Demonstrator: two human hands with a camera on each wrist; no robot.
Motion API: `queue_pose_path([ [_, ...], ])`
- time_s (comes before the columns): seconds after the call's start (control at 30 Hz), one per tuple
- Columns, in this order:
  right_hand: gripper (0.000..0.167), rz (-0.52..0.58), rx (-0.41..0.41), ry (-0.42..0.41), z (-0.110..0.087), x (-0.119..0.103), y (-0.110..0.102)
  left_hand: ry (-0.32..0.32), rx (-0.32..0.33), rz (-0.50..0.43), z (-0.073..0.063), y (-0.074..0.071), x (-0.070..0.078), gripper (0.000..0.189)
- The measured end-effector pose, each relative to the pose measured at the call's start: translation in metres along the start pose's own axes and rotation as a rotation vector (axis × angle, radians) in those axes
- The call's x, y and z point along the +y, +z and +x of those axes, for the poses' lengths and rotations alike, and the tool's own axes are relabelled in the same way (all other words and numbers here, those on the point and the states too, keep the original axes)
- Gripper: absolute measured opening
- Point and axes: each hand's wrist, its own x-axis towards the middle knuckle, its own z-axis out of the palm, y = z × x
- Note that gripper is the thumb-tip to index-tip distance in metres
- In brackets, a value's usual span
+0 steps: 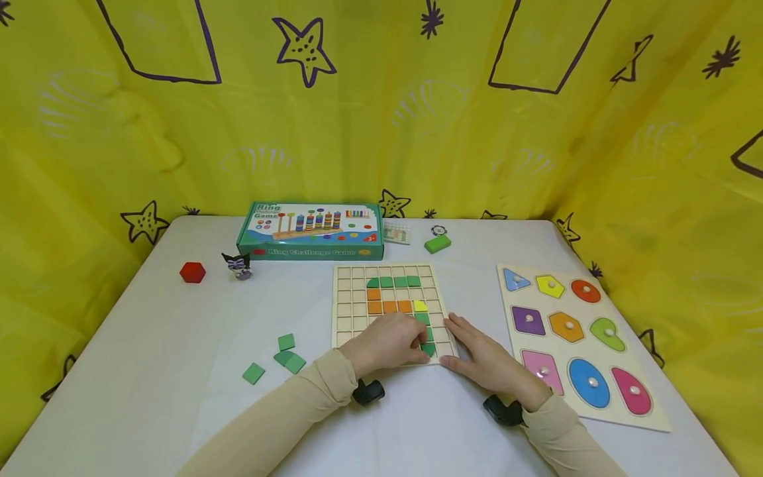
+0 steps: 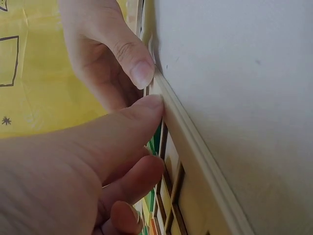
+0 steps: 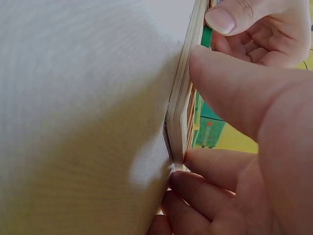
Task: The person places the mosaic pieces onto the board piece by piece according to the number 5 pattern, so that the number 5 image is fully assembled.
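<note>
A pale wooden grid board lies on the table with green, orange and yellow tiles in its squares. My left hand reaches over its near part, fingers bent and covering some squares. The left thumb is at the near edge, right by a green rounded tile; whether the fingers pinch that tile I cannot tell. At the near right corner rests my right hand, fingers fairly straight along the right edge. In the right wrist view, the right thumb lies against the board's near edge.
Several loose green tiles lie to the left. A shape puzzle board with knobs is at the right. Behind are a ring game box, a small figurine, a red hexagonal piece and a green block.
</note>
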Motion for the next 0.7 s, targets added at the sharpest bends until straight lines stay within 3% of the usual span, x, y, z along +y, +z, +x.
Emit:
queue_pose_path([
  [0.17,0.074,-0.001,-0.007,0.0,0.0,0.0,0.0,0.015,0.004,-0.031,-0.006,-0.004,-0.004,0.025],
  [0.3,0.074,0.002,-0.008,0.001,0.001,-0.002,-0.001,0.029,0.008,-0.083,-0.021,-0.016,-0.014,0.021],
  [0.57,0.073,-0.006,0.004,-0.005,0.001,-0.004,-0.003,-0.048,0.076,-0.08,-0.075,-0.045,-0.058,0.019],
  [0.7,0.073,-0.001,-0.001,-0.001,0.0,-0.004,-0.002,-0.151,0.1,-0.055,-0.107,-0.058,-0.084,0.019],
])
